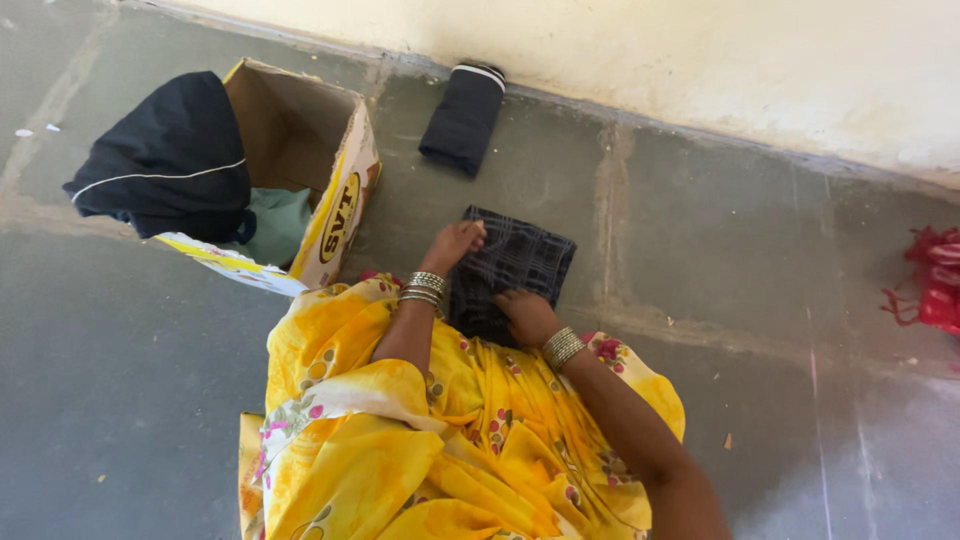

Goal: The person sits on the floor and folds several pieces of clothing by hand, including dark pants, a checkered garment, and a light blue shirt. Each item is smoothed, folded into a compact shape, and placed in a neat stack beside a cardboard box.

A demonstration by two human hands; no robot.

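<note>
A folded checked cloth was pressed flat on the floor by the left hand and right hand, grips open; uneven pressure could have skewed the fold.

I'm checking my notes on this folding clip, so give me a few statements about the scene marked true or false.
1. Both hands rest on the dark checked cloth. True: left hand, right hand.
2. The cardboard box stands empty. False: a dark garment drapes over its edge and a greenish cloth lies inside.
3. A folded dark garment lies by the wall. True.
4. The red item lies inside the box. False: it lies on the floor at the right edge.
</note>
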